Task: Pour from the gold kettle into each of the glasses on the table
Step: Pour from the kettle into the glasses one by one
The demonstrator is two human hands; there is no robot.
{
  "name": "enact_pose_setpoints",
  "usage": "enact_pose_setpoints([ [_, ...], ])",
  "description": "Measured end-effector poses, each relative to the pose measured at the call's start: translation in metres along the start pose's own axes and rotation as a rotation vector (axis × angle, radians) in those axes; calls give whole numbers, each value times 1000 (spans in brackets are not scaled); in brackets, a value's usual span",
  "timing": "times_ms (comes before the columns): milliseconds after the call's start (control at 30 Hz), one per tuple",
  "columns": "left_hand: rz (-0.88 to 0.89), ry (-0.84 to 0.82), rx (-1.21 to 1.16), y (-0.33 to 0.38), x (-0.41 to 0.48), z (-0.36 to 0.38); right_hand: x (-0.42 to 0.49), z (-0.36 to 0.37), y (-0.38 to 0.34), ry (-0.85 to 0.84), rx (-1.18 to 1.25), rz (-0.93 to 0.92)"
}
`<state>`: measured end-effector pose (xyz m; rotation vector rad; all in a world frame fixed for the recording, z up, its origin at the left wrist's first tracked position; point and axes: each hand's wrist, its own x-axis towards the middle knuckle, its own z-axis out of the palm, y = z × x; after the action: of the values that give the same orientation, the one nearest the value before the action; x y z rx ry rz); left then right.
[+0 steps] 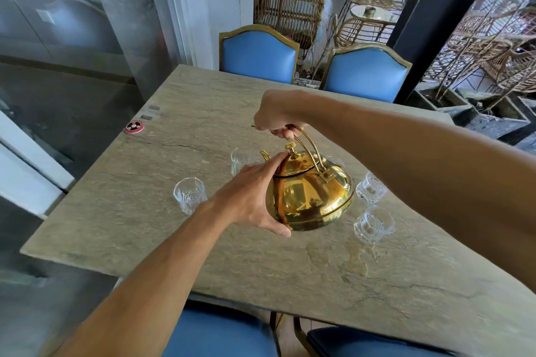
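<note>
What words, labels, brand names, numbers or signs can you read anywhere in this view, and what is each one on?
No text here can be read.
On the round red disc at the left edge of the table: white marks on a dark centre, too small to read.
On the two grey patches beside it: blurred, nothing legible.
On the gold kettle: no label or brand shows.
</note>
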<state>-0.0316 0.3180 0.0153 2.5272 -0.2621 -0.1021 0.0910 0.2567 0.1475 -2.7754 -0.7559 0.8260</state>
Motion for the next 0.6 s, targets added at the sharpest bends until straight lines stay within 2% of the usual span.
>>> enact_pose_setpoints([
  [200, -27, 27, -58, -17, 11, -1, 34, -2, -10, -110, -49, 58],
  [600, -85, 31, -112, -48, 28, -8, 79, -7, -31, -201, -114, 72],
])
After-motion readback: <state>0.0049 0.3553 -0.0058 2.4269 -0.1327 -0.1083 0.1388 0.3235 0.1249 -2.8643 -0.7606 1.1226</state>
